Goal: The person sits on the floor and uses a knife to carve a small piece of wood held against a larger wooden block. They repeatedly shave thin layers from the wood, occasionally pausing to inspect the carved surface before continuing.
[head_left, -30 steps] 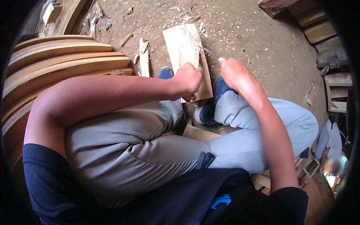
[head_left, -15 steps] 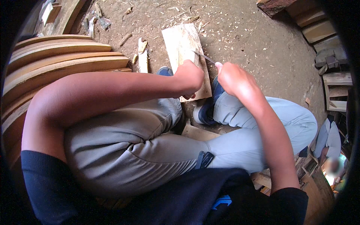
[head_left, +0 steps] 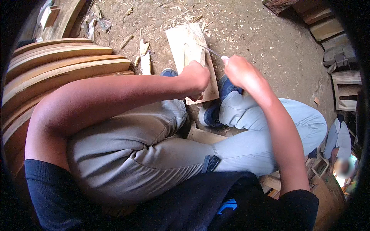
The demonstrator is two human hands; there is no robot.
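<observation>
A pale flat wooden board (head_left: 175,38) lies on the ground between my shoes. Over it my left hand (head_left: 195,79) is closed around a light wooden piece (head_left: 191,54), whose far end shows beyond my knuckles; its lower part is hidden by the hand. To the right, my right hand (head_left: 239,71) is closed on the handle end of a thin-bladed knife (head_left: 211,50). The handle itself is mostly covered by the fingers. The blade points up and left, with its tip at or just over the wooden piece; whether they touch I cannot tell.
Curved wooden boards (head_left: 69,63) are stacked at my left. A split stick (head_left: 145,57) and shavings lie on the dirt floor (head_left: 277,65). Wooden frames (head_left: 347,90) and blocks line the right edge. Another person (head_left: 337,140) sits at the far right.
My right hand and the knife have moved slightly up, away from me, along the wooden piece. The left hand keeps its hold, nearly still.
</observation>
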